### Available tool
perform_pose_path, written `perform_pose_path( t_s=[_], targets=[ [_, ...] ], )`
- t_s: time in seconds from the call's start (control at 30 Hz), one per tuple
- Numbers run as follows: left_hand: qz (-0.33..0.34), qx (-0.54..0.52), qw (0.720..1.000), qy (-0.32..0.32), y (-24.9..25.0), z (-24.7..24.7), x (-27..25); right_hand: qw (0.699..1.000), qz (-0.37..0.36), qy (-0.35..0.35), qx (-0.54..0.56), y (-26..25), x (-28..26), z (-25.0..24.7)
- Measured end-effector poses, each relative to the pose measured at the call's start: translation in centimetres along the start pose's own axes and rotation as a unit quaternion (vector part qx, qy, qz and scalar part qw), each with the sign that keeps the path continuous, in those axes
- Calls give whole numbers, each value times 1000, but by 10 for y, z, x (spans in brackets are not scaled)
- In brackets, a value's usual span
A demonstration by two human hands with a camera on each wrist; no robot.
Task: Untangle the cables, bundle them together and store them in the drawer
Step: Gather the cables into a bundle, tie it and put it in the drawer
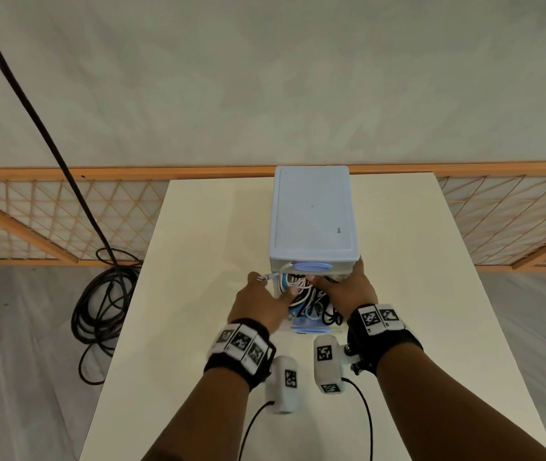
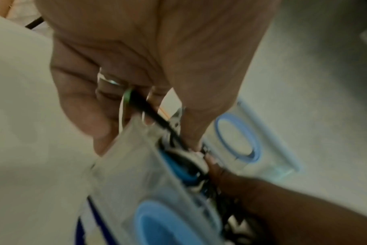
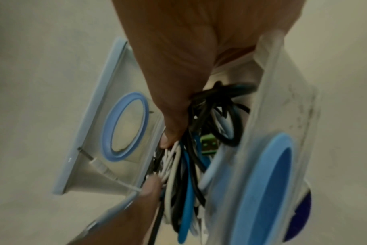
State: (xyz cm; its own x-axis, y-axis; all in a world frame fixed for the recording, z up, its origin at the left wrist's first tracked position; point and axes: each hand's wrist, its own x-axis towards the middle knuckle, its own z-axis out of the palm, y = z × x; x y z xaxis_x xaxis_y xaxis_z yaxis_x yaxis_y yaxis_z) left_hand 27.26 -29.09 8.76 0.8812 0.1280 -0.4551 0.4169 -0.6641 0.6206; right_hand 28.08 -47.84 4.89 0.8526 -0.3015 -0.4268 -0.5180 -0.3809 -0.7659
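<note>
My left hand [image 1: 258, 302] and right hand [image 1: 348, 287] press spread fingers on the cables [image 1: 309, 299] inside the open drawer [image 1: 314, 327]; one white plug [image 1: 262, 278] overhangs its left wall; I judge closing would pinch it.

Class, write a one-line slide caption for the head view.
Both hands press mixed cables into the open drawer of a blue cabinet.

Both hands cover much of the cables [image 1: 304, 294] in the drawer [image 1: 314, 327]; wrist views blurred
</note>
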Motion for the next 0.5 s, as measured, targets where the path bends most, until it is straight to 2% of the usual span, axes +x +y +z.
perform_pose_path(
  t_s=[0.1,0.23,0.4,0.5],
  targets=[
    [49,-60,996,40,0,-21,-13,1000,-10,-13,-20,4,7,3],
    [129,-192,972,33,8,-27,-21,999,-7,-20,-33,7,11,5],
    [152,-163,968,113,-1,-18,-20,999,-9,-22,-34,10,13,6],
    [154,-175,952,201,-13,-2,-19,999,-4,-25,-37,11,14,6]
  ],
)
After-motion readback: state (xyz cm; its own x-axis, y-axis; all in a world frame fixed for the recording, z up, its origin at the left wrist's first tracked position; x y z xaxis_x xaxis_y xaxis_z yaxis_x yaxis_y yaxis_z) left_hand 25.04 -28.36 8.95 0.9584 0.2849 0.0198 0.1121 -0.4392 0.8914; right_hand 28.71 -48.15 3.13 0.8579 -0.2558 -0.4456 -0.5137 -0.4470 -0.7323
